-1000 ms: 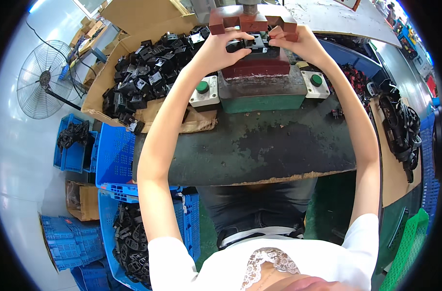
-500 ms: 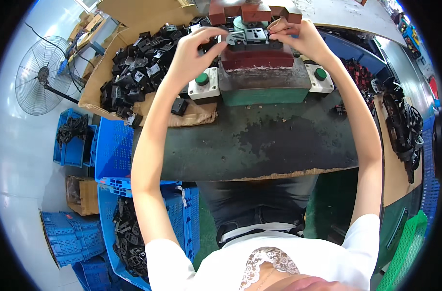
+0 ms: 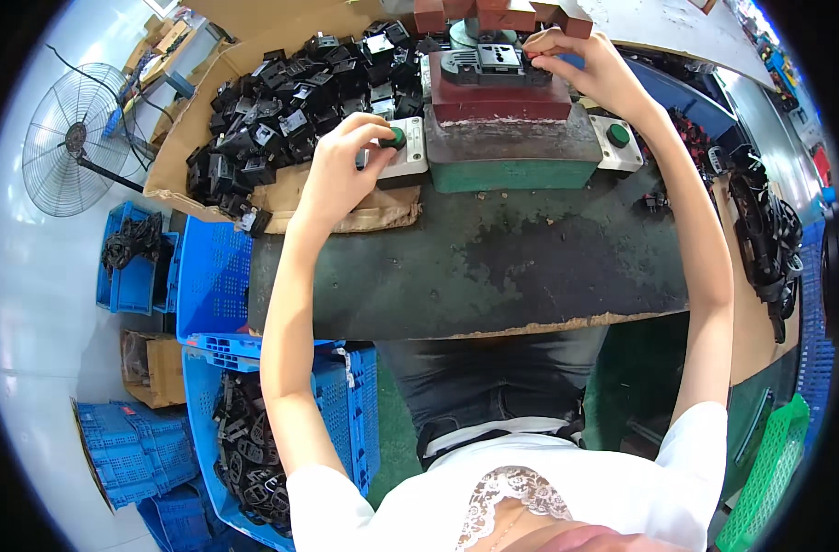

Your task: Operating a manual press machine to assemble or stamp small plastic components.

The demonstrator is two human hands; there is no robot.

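My left hand [image 3: 338,175] is at the left button box [image 3: 408,158], its curved fingers and thumb apart at the round green button [image 3: 398,137]. It holds nothing. My right hand [image 3: 596,77] is closed in a pinch at the right end of a black plastic part with a pale slotted socket face [image 3: 500,57]. A bit of red shows at those fingertips, but what they hold is too small to tell. The part lies on a dark red block [image 3: 502,103] atop a green-sided metal base [image 3: 516,175]. Brick-red upper blocks [image 3: 504,17] hang just behind it.
A second green button [image 3: 618,136] stands right of the base. A carton [image 3: 175,179] of black plastic housings is at the left. Below it, a blue crate [image 3: 203,442] holds black parts. Black cables [image 3: 760,230] lie at the right; a fan [image 3: 74,138] stands far left.
My left hand has left the socket part and come down and left to the green button. My right hand stays at the part's right end. The view has shifted slightly.
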